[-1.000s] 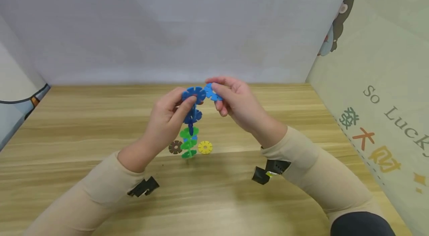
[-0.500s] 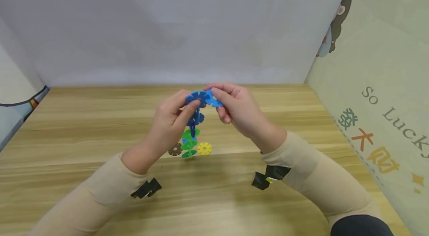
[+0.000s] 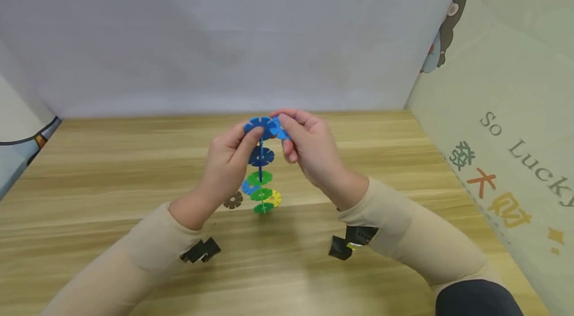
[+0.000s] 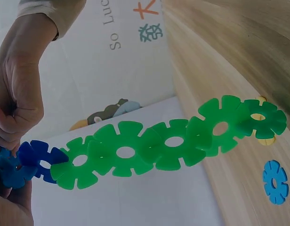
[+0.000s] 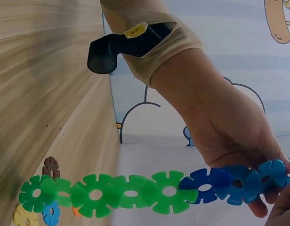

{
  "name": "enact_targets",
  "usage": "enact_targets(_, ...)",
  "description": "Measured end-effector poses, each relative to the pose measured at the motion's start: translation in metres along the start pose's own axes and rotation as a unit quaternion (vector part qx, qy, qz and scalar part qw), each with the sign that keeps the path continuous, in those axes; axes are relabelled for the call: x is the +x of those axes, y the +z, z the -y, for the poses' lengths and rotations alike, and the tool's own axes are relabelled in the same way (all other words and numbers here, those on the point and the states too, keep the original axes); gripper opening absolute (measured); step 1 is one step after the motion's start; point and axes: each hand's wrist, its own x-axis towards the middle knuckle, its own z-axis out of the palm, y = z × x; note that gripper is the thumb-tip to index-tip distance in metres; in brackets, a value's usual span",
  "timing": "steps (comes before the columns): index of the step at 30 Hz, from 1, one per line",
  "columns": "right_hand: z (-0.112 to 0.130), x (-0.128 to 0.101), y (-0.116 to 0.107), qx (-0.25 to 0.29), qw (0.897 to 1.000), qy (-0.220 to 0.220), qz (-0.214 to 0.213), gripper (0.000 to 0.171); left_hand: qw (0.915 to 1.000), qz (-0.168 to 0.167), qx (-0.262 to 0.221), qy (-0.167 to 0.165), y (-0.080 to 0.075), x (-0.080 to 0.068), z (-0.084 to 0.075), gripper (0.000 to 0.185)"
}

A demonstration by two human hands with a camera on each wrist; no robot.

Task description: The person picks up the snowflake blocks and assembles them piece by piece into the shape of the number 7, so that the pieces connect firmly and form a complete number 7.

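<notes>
My left hand (image 3: 226, 161) pinches the top blue snowflake disc (image 3: 265, 121) of a slotted-disc chain between thumb and fingers. Below it the chain hangs upright, blue discs first, then several green discs (image 4: 109, 160) down toward the table. A lighter blue disc (image 3: 279, 129) is pinched by my right hand (image 3: 316, 151). Its edge overlaps the right rim of the top disc; whether their slots are fully joined I cannot tell. In the right wrist view the green part (image 5: 86, 205) runs sideways, and fingers partly hide the blue end.
On the wooden table (image 3: 134, 156) lie a loose brown disc (image 3: 228, 201), a light blue disc (image 3: 247, 187) and a yellow disc (image 3: 277, 199), close around the chain's lower end. An orange piece (image 5: 76, 211) shows partly behind the chain. A pale backdrop (image 3: 224, 47) stands behind.
The lighter blue disc in my right hand has moved left, from the top disc's edge to overlapping it. The chain's lower end has swung slightly right, now partly covering the yellow disc.
</notes>
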Motion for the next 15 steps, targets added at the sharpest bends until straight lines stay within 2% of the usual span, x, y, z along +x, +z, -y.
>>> enact_targets(6,0.0012,-0.0012,0.0023,-0.001,1.000,-0.012,-0.013,0.020,1.0000,0.001,-0.001,0.003,0.0014,0.0033,-0.0026,0.018)
enact_targets(12,-0.0025,-0.0051,0.0055,0.016,1.000,-0.004,-0.025,0.017,1.0000,0.009,0.000,-0.002,0.0025,0.0003,-0.0023,0.020)
enact_targets(15,-0.0029,-0.0072,0.0069,0.021,0.999,0.000,-0.027,0.016,0.9999,0.007,0.003,0.007,0.0041,-0.0004,-0.0022,0.021)
